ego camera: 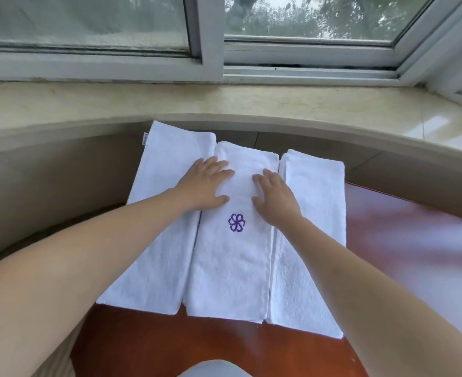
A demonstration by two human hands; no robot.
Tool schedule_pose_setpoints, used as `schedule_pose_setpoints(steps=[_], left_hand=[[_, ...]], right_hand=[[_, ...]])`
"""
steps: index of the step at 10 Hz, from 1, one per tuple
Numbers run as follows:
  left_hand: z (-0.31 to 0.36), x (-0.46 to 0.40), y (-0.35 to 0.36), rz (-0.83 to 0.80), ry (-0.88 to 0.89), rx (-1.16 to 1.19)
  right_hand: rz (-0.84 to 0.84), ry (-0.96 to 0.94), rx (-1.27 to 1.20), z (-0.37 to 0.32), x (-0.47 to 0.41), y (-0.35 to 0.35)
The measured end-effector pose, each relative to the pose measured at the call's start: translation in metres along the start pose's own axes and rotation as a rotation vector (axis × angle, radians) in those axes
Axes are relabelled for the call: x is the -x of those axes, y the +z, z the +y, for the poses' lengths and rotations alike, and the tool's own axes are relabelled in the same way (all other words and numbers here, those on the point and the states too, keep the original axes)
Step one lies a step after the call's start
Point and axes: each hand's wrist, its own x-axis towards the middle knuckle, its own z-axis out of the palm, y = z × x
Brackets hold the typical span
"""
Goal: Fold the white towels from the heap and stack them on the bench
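Three folded white towels lie side by side on the reddish-brown bench (170,346). The middle towel (229,268) carries a purple flower-shaped emblem (236,222) and sits highest. My left hand (205,186) presses flat on its left edge, fingers spread, partly over the left towel (159,235). My right hand (274,198) presses flat on its right side, next to the right towel (311,240). Neither hand grips anything. The heap is out of view.
A beige stone window sill (224,104) curves behind the bench, with white-framed sliding windows (210,36) above it. The bench surface extends to the right (415,240), glossy with glare. A grey-clad knee (210,368) shows at the bottom edge.
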Motion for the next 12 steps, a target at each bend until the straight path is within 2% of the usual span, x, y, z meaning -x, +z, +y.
schedule_pose_setpoints(steps=[2,4,8,10,12], left_hand=[[0.019,0.056,0.005,-0.111,0.043,-0.059],[0.044,0.134,0.025,-0.207,-0.013,-0.050],[0.082,0.233,0.061,-0.204,-0.096,-0.008],[0.112,0.265,0.049,-0.269,-0.135,0.016],[0.166,0.282,0.025,-0.199,-0.072,0.016]], right_hand=[[-0.073,0.004,0.075,-0.012,0.049,0.006],[-0.148,0.021,0.107,-0.024,0.122,0.027],[-0.205,0.085,0.107,-0.052,0.244,0.080],[-0.329,0.099,0.059,-0.061,0.280,0.067],[-0.195,0.073,0.016,-0.047,0.317,0.034]])
